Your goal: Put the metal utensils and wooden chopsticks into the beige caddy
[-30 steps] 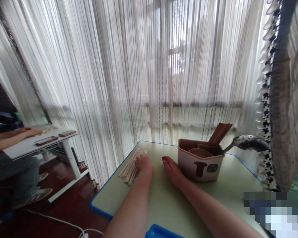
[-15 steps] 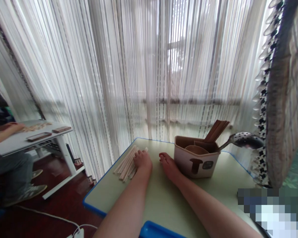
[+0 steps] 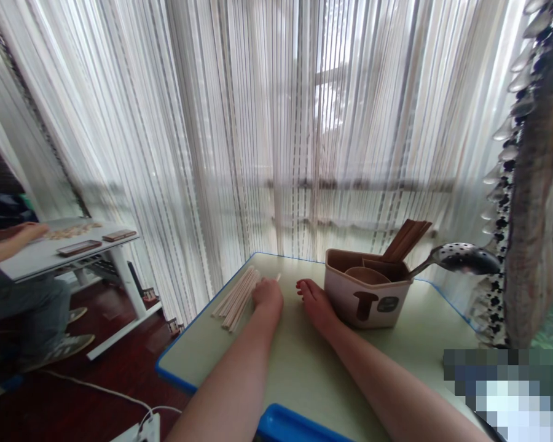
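A stick tip [image 3: 279, 277] pokes out past the left hand [image 3: 267, 296], so one looks split from the bunch of sticks [image 3: 238, 298] on the surface [image 3: 299, 374]. I can't tell if that grip is tight. The right hand [image 3: 317, 307] is loose by the tub [image 3: 338, 298].

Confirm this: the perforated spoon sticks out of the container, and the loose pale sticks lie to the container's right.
The side is wrong: the head view shows the pale sticks to the left of the container. The perforated spoon does stick out of it.
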`<action>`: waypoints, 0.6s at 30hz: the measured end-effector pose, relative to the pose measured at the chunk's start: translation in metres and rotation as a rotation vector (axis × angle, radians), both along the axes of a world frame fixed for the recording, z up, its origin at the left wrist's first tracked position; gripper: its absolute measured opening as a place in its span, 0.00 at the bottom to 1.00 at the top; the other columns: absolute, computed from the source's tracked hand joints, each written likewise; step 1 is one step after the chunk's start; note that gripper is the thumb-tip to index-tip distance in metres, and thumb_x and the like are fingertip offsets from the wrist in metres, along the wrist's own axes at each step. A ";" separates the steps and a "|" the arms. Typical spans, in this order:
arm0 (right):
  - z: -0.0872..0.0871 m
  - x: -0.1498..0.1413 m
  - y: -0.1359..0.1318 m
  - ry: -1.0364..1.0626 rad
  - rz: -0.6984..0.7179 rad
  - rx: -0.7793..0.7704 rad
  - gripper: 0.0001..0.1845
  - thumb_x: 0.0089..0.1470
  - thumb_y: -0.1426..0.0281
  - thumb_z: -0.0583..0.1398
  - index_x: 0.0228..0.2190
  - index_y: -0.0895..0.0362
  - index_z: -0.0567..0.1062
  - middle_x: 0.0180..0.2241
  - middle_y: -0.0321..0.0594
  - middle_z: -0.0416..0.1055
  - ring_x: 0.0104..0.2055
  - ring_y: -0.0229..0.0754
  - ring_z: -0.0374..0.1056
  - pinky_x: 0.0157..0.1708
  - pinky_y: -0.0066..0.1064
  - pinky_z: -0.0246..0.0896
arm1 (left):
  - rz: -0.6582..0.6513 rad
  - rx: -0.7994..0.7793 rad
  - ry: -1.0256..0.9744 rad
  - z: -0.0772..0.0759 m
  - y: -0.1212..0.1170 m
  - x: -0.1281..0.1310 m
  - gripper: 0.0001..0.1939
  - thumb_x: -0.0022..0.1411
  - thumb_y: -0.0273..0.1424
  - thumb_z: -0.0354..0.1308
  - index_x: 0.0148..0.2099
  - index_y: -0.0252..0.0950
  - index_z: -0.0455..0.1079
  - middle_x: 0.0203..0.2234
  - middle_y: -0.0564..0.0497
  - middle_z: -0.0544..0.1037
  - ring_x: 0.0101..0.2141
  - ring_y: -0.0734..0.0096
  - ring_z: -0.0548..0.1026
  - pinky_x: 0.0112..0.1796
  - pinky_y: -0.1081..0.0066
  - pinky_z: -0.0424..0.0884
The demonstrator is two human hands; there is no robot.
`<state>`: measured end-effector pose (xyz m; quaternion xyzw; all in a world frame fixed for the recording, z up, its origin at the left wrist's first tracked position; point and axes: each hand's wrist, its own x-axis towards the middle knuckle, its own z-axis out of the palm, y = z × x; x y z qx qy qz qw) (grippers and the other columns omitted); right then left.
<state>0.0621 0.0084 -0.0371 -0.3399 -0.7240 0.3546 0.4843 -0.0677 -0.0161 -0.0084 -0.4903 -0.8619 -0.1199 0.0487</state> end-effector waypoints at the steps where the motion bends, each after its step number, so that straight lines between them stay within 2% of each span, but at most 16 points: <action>1: 0.001 0.000 -0.001 0.005 0.002 0.008 0.20 0.57 0.56 0.46 0.35 0.55 0.70 0.35 0.42 0.72 0.37 0.42 0.68 0.36 0.33 0.61 | 0.000 -0.003 0.000 0.000 0.000 0.000 0.21 0.62 0.22 0.38 0.44 0.31 0.73 0.41 0.36 0.74 0.42 0.59 0.73 0.38 0.65 0.68; 8: 0.009 0.002 -0.008 -0.005 -0.005 0.085 0.21 0.58 0.56 0.45 0.34 0.55 0.71 0.35 0.42 0.72 0.38 0.43 0.67 0.39 0.34 0.61 | -0.001 0.010 0.016 0.004 -0.002 0.001 0.21 0.62 0.21 0.38 0.44 0.31 0.73 0.39 0.36 0.75 0.41 0.58 0.74 0.38 0.63 0.69; 18: 0.010 0.002 -0.010 -0.043 0.014 0.087 0.21 0.58 0.56 0.45 0.34 0.55 0.72 0.34 0.42 0.73 0.37 0.43 0.67 0.38 0.34 0.61 | 0.017 0.050 0.071 0.007 -0.004 -0.004 0.22 0.62 0.20 0.36 0.43 0.30 0.73 0.40 0.36 0.74 0.42 0.59 0.73 0.41 0.62 0.67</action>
